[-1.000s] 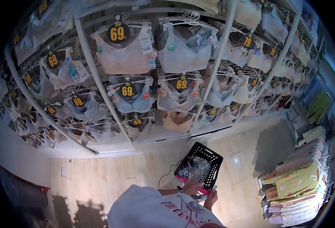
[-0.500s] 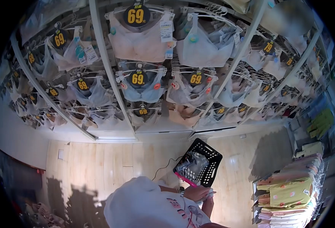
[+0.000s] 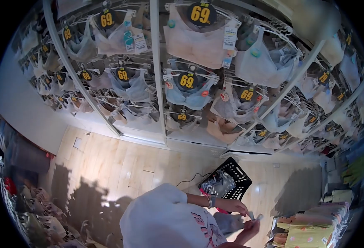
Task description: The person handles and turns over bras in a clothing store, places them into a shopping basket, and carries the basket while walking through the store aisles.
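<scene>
standing beyond the hands [image 3: 233, 206]: black basket [image 3: 243, 182], bra racks [image 3: 158, 62]

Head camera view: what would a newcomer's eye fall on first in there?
Probably the black sign with the big yellow 69, at top centre, amid pale bras on hangers. Next, the black basket lower down, right of centre. Then the left hand and right hand, close together below the basket, just right of the white shirt.
</scene>
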{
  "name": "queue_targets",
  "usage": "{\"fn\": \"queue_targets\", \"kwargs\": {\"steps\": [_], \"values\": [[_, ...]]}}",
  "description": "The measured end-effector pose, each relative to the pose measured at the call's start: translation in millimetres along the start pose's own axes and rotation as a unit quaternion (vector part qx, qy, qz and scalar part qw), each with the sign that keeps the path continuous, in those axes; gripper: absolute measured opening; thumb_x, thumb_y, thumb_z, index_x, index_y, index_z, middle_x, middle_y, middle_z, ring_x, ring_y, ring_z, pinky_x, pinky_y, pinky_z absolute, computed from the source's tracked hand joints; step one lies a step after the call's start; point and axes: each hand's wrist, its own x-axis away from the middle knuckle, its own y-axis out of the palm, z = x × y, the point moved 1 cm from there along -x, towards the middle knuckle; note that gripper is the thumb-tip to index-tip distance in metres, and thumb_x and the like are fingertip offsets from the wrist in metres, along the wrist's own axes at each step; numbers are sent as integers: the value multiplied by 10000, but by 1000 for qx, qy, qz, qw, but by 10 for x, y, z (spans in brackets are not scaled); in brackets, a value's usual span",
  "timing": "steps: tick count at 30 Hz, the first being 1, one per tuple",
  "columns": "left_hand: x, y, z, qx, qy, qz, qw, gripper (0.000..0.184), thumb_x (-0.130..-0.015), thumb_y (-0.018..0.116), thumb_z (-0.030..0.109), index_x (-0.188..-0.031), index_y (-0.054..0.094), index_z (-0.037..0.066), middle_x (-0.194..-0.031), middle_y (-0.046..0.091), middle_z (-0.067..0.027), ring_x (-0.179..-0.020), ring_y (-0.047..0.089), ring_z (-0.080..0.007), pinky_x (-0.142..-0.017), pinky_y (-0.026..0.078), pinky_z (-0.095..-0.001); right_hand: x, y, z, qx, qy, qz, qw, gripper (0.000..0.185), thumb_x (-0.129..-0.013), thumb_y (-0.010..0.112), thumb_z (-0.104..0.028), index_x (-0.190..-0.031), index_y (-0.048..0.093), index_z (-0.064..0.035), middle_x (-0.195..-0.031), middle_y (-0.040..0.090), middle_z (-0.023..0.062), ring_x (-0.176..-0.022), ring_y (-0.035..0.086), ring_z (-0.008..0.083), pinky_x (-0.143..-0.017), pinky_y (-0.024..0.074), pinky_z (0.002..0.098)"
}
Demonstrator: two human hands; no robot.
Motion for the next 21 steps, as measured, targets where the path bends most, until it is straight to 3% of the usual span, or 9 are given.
{"fn": "queue_targets", "kwargs": {"steps": [3,6,9,10,12,14,16,19,21], "values": [[94,-137,-77,85,-50,57,993,335,-975,427,229,-1081,595,-41,-936,681,-84,-899,637,-149,-840,485,-301,-284,-201,-150,-26,-55,46,997,378,-974,401,-280,-632,389,-119,-523,271,-58,-467,245,55,-457,190,226],[224,-300,-638,-166,-35,126,977,382,-956,428,352,-993,632,31,-887,686,-94,-718,643,-186,-686,501,-326,-496,-384,-182,12,-89,78,993,373,-970,421,-282,-656,446,-83,-540,315,-39,-483,284,80,-466,238,230],[481,-388,-1047,-510,-158,45,845,505,-916,423,492,-804,681,72,-731,677,-89,-613,619,-221,-592,487,-356,-693,-360,247,215,-159,106,958,330,-956,455,-264,-746,538,-23,-584,403,-11,-501,369,121,-493,325,261],[546,-403,-1097,-464,-192,14,864,544,-904,416,525,-739,677,78,-673,660,-84,-587,612,-226,-578,485,-362,-864,-565,582,311,-228,-5,923,288,-943,479,-249,-873,586,9,-643,499,44,-548,468,172,-517,382,311],[733,-444,-1183,-368,-263,-39,891,631,-881,400,591,-609,670,90,-557,626,-75,-537,598,-236,-550,481,-374,-775,-340,762,489,-89,-75,864,257,-930,488,-234,-910,596,-2,-708,569,109,-568,517,197,-515,403,364],[781,-432,-1171,-393,-249,-11,885,687,-883,366,619,-536,643,94,-488,596,-38,-512,598,-209,-523,477,-351,-1078,-667,1923,560,-261,-120,777,343,-943,457,-305,-852,579,3,-580,549,89,-536,534,209,-512,431,357],[740,-406,-1119,-400,-288,-49,869,695,-874,362,646,-531,627,103,-521,621,3,-505,598,-164,-503,465,-326,-720,-430,2024,484,-185,-165,839,341,-946,417,-287,-866,568,7,-639,582,185,-587,562,361,-537,428,445],[870,-350,-600,-369,-276,15,887,705,-858,397,652,-536,623,67,-509,598,-58,-497,593,-200,-482,454,-348,-394,-166,2006,622,-132,-145,758,351,-947,402,-300,-836,547,0,-769,607,230,-688,574,432,-566,401,513],[915,-339,-609,-368,-263,17,892,696,-860,402,642,-553,625,58,-522,600,-72,-507,594,-212,-489,456,-354,-293,-71,1915,624,-107,-133,763,369,-948,396,-318,-820,541,-5,-757,609,224,-683,574,434,-563,399,515]]}}
